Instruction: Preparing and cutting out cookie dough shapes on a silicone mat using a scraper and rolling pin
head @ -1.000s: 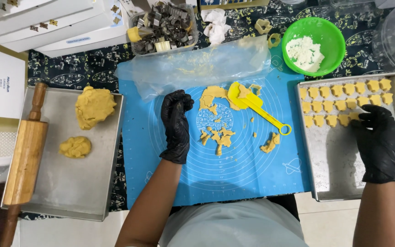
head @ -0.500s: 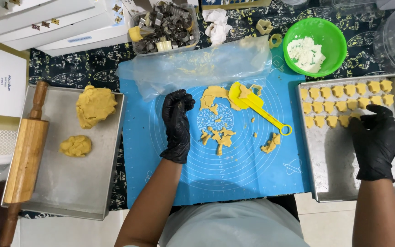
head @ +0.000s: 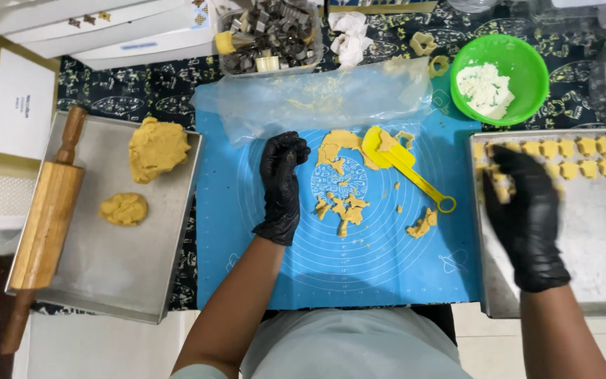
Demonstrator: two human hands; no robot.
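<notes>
Down on the surface, a smooth blue silicone mat (head: 331, 260) printed with pale concentric rings carries ragged yellow dough scraps (head: 341, 203), crumbly and thin, clustered near its middle. The left hand (head: 281, 184), in a glossy black glove, rests on the mat just left of the scraps with its fingers curled into a loose fist, gripping nothing that shows. A yellow plastic scraper (head: 401, 165) with a ring at its handle end lies tilted just right of the scraps, dough stuck on its blade. The right hand (head: 524, 224), gloved the same and blurred, is spread over the dull metal baking tray (head: 597, 267) at the right, fingers near small star-like cut cookies (head: 569, 158) set in rows along the tray's far edge; whether it pinches one I cannot tell. Above the mat lies a crumpled clear plastic sheet (head: 317, 98). Another metal tray (head: 99, 260) at the left holds two lumpy dough mounds (head: 156, 149) and a wooden rolling pin (head: 47, 224). A round green bowl (head: 506, 70) holds white powder
</notes>
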